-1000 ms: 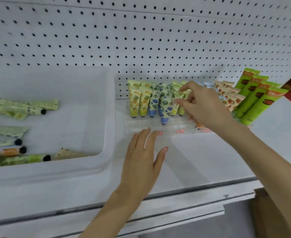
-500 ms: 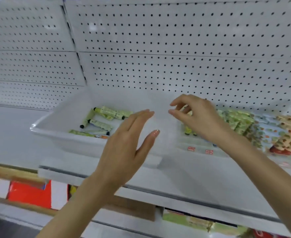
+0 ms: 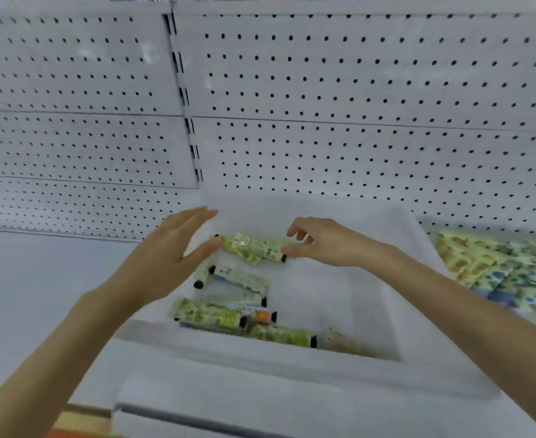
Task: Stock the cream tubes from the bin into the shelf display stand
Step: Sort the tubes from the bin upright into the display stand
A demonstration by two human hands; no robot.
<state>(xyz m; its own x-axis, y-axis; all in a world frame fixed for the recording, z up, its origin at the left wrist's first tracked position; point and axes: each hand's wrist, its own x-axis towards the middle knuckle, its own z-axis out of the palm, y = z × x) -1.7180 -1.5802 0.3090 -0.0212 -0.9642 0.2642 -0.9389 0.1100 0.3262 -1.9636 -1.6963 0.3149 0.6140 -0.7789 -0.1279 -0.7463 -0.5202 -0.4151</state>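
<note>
White plastic bin (image 3: pixel 260 358) on the shelf (image 3: pixel 39 279), head view: several cream tubes (image 3: pixel 209 314) lie loose inside, so stocking is judged only partly done. A blurred row of stocked tubes (image 3: pixel 494 273) shows at the right edge, near the bin. Left hand (image 3: pixel 165 257) hovers over the bin's left side, fingers straight and spread, holding nothing. Right hand (image 3: pixel 326 245) reaches in from the right, fingers loosely curved and gripping nothing, tips at the cap end of the topmost tube (image 3: pixel 257 246); contact cannot be confirmed.
</note>
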